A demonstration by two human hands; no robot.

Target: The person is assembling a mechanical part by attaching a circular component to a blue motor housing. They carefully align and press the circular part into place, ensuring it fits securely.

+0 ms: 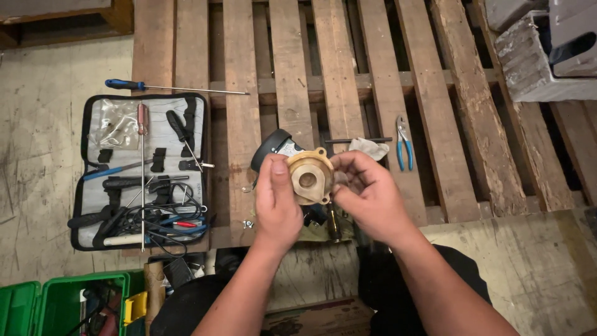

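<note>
Both my hands pinch the brass pump cover [309, 178] face-up for viewing: left hand [277, 202] thumb on rim, right hand [367, 194] fingers closed opposite; pliers [404, 144] right.

Wood, metal and plastic

The brass cover [309, 179] is looking dull yellow metal and smooth. The pallet [289, 68] is showing rough, worn wood. The pliers [404, 144] are wearing shiny blue plastic grips.
</note>
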